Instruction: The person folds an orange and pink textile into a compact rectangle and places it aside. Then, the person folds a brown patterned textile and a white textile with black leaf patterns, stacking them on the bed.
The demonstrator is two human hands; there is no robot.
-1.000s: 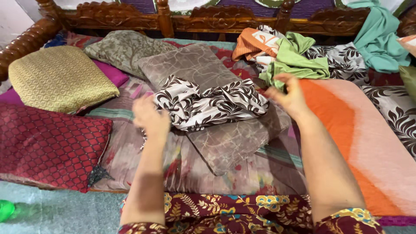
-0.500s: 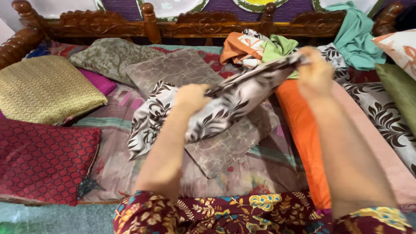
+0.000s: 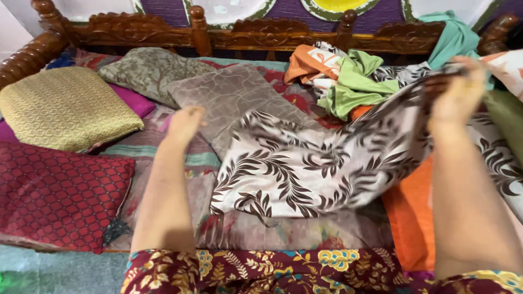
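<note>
Leaf-print cloth (image 3: 305,163) pinched in right fingers (image 3: 463,81), left hand (image 3: 184,122) apart

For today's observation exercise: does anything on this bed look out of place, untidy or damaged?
Yes. A heap of crumpled cloths, orange, green and leaf-patterned, lies by the carved headboard. A teal cloth hangs over its rail. The red cushion has a dark, torn-looking corner. The right hand holds up the leaf-print cloth; the left hand is apart from it.

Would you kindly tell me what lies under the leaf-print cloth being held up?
Under the leaf-print cloth show a grey-brown pillow, part of an orange pillow and the patterned bedsheet. How far the pillows extend beneath is covered.
</note>
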